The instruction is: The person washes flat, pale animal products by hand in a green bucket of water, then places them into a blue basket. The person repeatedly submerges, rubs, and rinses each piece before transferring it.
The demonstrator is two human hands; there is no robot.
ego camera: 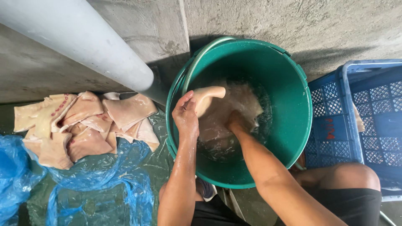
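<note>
Soft daylight, sharp focus, slight wide-angle edge distortion.

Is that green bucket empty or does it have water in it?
It has water in it: the green bucket holds rippling water partway up, with pale meat in it and the right hand dipped in.

Glossy plastic bucket (293, 125) (wet); rough concrete wall (293, 25).
</note>
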